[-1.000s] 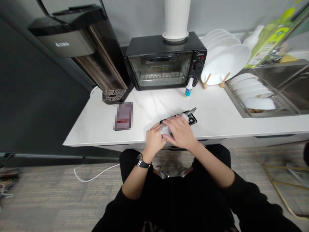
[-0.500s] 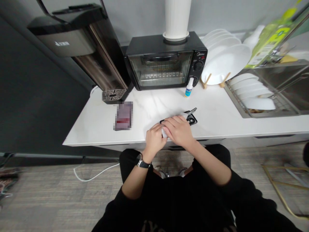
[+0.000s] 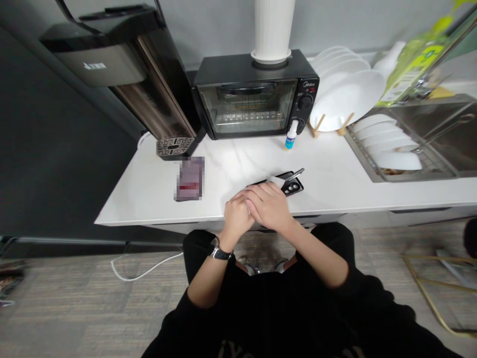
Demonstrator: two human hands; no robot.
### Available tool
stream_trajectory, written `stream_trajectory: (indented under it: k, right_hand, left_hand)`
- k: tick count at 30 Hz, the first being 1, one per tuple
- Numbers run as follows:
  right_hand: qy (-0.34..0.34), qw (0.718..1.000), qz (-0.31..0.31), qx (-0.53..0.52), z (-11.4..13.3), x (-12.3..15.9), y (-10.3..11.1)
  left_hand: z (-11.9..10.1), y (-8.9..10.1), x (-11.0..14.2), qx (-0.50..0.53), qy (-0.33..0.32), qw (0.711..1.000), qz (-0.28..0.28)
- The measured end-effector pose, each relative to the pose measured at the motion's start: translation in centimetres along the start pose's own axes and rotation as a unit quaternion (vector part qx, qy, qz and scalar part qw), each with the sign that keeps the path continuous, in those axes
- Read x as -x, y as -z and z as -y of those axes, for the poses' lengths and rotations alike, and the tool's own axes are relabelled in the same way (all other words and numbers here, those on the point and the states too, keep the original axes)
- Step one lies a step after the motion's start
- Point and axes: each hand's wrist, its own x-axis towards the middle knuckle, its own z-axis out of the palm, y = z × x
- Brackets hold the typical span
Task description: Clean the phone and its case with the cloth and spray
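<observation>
Here's the black phone case [image 3: 292, 188], lying on the tabletop [image 3: 223, 161] near its front edge, a white cloth [image 3: 276, 181] at its middle and a slim silvery thing [image 3: 297, 174] slanting over the camera end. The right hand [image 3: 269, 205] lies low, fingers together and gently bent, over the cloth and the left hand [image 3: 237, 215]. The left is curled in; whether either grips anything, I can't tell! This case looks light, thin, slightly bendy, perhaps slick: best taken by its long rims, clear of those likely weaker camera holes.
</observation>
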Motion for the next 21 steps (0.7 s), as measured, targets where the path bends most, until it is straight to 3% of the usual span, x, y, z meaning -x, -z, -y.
stream_trajectory:
  k: [3,6,8,10,14,16,19,21]
  right_hand:
    - [-0.036,0.998,-0.029,0.037,-3.4,0.4,0.6]
    - [-0.139,0.985,-0.089,0.053,-8.1,1.1,1.6]
    - [-0.185,0.974,-0.117,0.055,-9.3,1.3,2.0]
    - [-0.179,0.974,-0.121,0.061,-8.1,1.3,1.7]
    - [-0.087,0.991,-0.086,0.057,-2.3,0.5,0.2]
    - [-0.05,0.994,-0.08,0.049,-0.9,0.2,-0.2]
    - [-0.046,0.994,-0.083,0.06,-3.0,0.3,0.2]
    - [-0.098,0.989,-0.089,0.072,-5.9,0.7,0.9]
  left_hand:
    - [-0.2,0.3,-0.2,0.02,-0.009,1.0,0.021]
    - [-0.8,0.7,-0.6,0.048,-0.014,0.999,0.022]
    - [-1.0,0.8,-0.6,0.052,-0.014,0.998,0.012]
    - [-1.1,0.7,-0.6,0.048,-0.015,0.999,0.013]
    - [-0.5,0.2,-0.1,0.015,-0.023,1.0,0.002]
    - [-0.2,0.1,0.1,0.004,-0.024,1.0,-0.011]
    - [-0.3,0.3,0.0,0.024,-0.023,0.999,-0.004]
    - [-0.6,0.5,-0.2,0.048,-0.019,0.999,0.002]
